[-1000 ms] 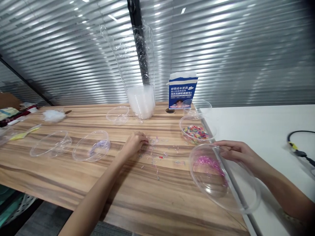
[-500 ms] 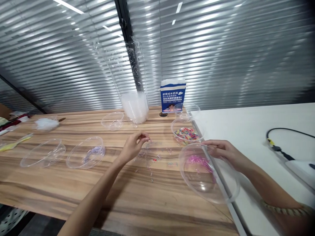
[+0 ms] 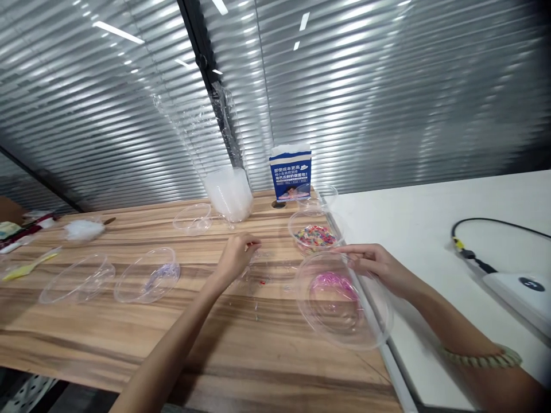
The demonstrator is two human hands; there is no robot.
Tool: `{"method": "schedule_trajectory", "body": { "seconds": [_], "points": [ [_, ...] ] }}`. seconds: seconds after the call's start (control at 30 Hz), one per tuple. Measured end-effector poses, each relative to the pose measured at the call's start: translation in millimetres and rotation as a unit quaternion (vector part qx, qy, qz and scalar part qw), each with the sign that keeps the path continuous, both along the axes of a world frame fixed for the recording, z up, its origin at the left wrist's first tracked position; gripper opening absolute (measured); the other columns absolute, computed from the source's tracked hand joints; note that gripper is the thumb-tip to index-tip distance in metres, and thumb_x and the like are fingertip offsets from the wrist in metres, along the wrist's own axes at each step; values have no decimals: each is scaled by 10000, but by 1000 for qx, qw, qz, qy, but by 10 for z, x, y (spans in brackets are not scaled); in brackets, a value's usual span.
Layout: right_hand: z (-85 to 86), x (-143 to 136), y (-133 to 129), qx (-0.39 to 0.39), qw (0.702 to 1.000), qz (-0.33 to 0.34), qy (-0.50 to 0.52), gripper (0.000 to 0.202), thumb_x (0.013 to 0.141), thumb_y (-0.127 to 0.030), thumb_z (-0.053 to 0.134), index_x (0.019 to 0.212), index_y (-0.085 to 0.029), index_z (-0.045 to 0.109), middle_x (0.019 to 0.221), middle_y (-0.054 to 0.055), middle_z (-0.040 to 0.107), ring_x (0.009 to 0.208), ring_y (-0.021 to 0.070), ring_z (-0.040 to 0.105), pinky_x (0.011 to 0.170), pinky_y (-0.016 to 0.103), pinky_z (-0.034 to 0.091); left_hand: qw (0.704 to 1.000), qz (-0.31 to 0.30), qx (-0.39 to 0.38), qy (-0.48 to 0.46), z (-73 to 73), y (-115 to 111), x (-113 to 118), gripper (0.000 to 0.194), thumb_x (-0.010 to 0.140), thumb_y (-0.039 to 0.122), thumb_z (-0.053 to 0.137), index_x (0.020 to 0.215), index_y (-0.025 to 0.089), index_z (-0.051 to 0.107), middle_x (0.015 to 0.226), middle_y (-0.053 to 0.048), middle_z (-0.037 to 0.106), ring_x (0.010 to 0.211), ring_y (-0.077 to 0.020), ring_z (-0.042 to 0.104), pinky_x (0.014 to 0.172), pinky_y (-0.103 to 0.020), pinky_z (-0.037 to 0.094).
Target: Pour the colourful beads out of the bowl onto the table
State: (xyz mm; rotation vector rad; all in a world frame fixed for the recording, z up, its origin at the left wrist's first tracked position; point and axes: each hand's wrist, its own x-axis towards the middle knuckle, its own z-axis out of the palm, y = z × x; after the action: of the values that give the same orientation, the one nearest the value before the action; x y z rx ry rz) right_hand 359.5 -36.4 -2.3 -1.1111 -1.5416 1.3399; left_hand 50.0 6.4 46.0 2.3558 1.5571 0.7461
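Note:
My right hand (image 3: 379,265) grips the far rim of a clear plastic bowl (image 3: 365,343), which has thin pink pieces (image 3: 333,283) along its far side. The bowl is at the right side of the wooden table, over its metal edge strip. My left hand (image 3: 238,252) hovers low over the table's middle, fingertips pinched together; what is between them, if anything, is too small to make out. Just right of and below it lie scattered clear slivers and one small red piece (image 3: 263,282). Beyond the held bowl stands another clear bowl with multicoloured pieces (image 3: 316,236).
On the left are a clear bowl with pale purple pieces (image 3: 166,275), another clear bowl (image 3: 77,295) and a yellow tool (image 3: 32,267). A stack of clear bowls (image 3: 230,195) and a blue bag (image 3: 291,176) stand behind. A white table (image 3: 413,223) adjoins on the right, with a cabled device.
The view has shifted slightly, so most things sit further left. The held bowl is tipped less, and its pink pieces have spread. My left hand stays pinched over nearly the same spot.

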Motion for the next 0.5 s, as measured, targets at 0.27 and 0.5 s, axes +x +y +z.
{"method": "schedule_trajectory", "body": {
  "seconds": [0.27,0.5],
  "points": [
    [-1,-7,12,2,1000,-11,-9,437,743,-361,615,1090,-110,698,497,-45,385,499,82,266,475,230,189,991,103,-44,77,-301,85,-139,172,794,221,582,778,154,739,803,-69,709,752,-183,605,661,-256,397],
    [34,0,-6,3,1000,7,9,378,730,-332,641,1061,-164,715,566,-16,495,522,97,343,487,232,271,993,80,-61,61,-411,202,-201,222,807,269,568,785,139,747,761,-74,711,691,-179,599,633,-256,394]
  ]
}}
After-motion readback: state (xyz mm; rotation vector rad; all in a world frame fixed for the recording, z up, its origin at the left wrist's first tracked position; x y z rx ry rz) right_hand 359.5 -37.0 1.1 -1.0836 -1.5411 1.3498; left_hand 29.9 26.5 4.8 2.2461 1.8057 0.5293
